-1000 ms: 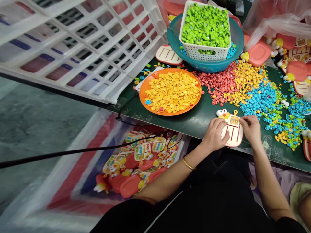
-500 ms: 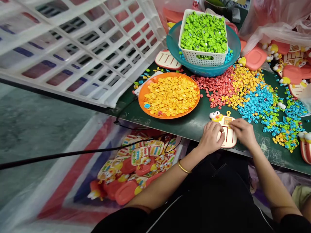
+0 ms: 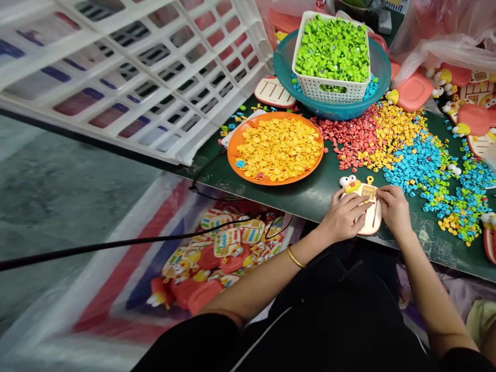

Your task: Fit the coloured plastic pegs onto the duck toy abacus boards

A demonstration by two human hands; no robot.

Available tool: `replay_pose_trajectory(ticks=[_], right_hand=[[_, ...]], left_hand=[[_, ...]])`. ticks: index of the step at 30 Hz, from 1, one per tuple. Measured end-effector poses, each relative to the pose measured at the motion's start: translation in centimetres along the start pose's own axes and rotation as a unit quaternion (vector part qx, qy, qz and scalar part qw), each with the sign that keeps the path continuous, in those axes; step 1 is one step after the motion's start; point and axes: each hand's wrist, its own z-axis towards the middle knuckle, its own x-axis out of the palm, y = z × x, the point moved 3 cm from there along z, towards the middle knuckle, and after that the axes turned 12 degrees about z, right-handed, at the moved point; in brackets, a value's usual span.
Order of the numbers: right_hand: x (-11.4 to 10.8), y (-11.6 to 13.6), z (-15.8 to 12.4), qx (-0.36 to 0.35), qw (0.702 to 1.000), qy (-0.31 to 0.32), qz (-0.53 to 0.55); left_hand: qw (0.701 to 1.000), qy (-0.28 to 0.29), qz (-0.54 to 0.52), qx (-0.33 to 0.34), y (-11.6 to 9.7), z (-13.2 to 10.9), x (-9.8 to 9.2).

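Observation:
A cream toy board [image 3: 374, 219] with red slots, a googly-eyed yellow duck head and a small loop on top lies at the table's near edge. My left hand [image 3: 344, 216] rests over its left side, fingers stretched across the slots, touching the surface. Beside the board's upper right edge, my right hand [image 3: 394, 211] has thumb and fingers pinched together. Whatever is between those fingertips is too small or hidden to make out. Part of the board's face is covered by my left fingers.
An orange plate [image 3: 232, 155] holds yellow pieces. Behind it, a white basket [image 3: 315, 88] of green pieces sits in a blue bowl [image 3: 281, 67]. Loose blue pieces [image 3: 411, 163] lie among other colours at right. A white crate [image 3: 182, 150] leans left; finished-looking boards [image 3: 227, 242] lie below.
My left fingers have straightened and spread over the board's slots. My right hand has shifted from the slots to the upper right edge. The whole view has moved slightly.

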Motion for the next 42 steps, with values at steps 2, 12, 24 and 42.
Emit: replay_pose_trajectory(ticks=[2,12,24,42], right_hand=[[0.2,0.2,-0.6,0.007,1.0,0.013,0.011],[1.7,1.6,0.0,0.004,0.993,0.044,0.107],[0.4,-1.6,5.4,0.175,0.978,-0.008,0.117],[2.9,-0.1,8.2,0.151,0.988,0.034,-0.019]], left_hand=[[0.999,-0.02,0.004,-0.029,-0.4,0.0,0.0],[0.991,-0.025,0.008,-0.131,-0.1,-0.2,0.5],[0.997,-0.034,0.008,-0.069,-0.3,-0.1,-0.1],[0.996,0.014,0.016,-0.082,-0.1,0.2,0.1]])
